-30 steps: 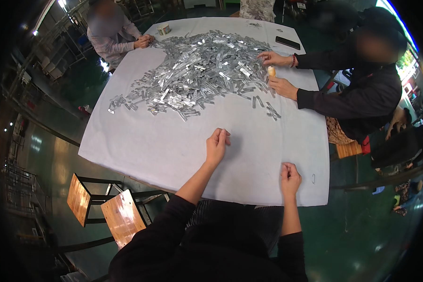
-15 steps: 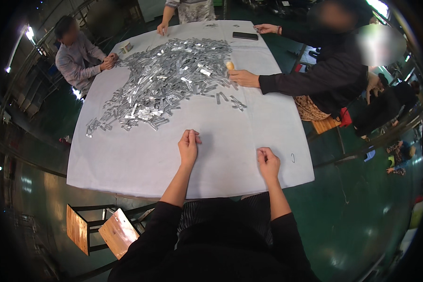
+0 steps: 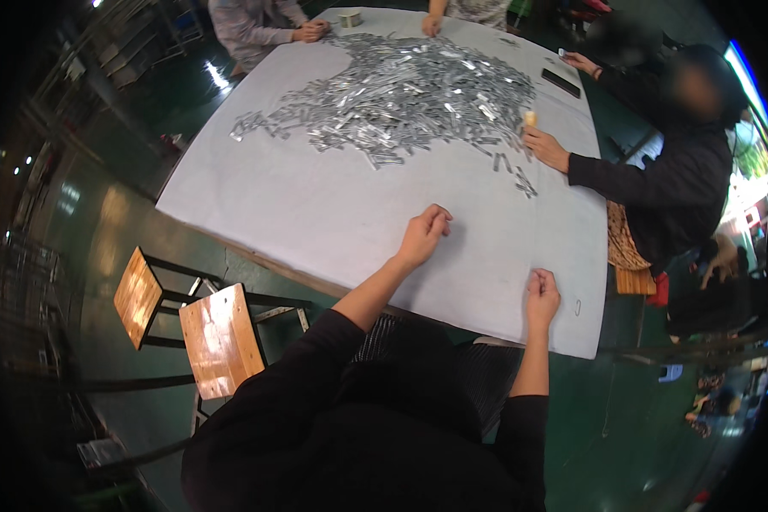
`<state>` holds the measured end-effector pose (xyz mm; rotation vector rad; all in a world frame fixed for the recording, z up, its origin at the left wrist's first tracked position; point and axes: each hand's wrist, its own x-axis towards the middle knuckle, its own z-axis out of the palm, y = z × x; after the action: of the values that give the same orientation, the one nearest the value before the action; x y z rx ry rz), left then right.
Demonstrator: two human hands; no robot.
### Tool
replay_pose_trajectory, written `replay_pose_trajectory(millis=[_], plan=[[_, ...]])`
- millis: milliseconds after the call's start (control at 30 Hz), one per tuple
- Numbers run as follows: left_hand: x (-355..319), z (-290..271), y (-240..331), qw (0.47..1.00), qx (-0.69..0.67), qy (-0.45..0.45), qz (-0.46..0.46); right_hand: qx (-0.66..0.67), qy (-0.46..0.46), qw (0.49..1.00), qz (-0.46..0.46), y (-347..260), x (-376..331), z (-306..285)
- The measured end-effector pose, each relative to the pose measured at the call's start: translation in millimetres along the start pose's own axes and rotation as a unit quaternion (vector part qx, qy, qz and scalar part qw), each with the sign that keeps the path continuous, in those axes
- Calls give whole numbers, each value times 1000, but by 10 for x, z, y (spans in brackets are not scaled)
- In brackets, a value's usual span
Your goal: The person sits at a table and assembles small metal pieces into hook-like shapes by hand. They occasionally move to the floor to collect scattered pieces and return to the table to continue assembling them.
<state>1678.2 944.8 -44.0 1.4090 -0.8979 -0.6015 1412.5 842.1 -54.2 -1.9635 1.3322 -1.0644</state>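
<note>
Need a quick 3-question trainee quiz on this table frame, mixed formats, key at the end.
1. True or false: the left hand rests in the pile of silver metal pieces.
2. Multiple choice: the right hand is A) near the table's near edge, fingers curled; B) on a wooden stool; C) holding the dark flat device.
3. Fill in: the co-worker's hand at the right side holds a small ____ coloured object.

Key
1. False: it lies on bare white table cover, apart from the pile.
2. A
3. Tan; what kind of object cannot be told.
</note>
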Motion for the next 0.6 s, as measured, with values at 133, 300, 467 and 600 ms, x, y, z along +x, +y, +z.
replay_pose_trajectory(millis=[133,300,467,600], plan=[[-126,-78,141,999,8,-25,-37,-117,-7,993,-12,-90,47,24],[-107,-69,89,999,-17,-27,-24,-179,25,983,-44,-121,20,97],[-84,-84,61,998,-31,-27,-39,-132,-6,991,-36,-235,-47,74],[321,-214,81,995,94,41,-2,-176,-12,975,-134,-226,-105,112]])
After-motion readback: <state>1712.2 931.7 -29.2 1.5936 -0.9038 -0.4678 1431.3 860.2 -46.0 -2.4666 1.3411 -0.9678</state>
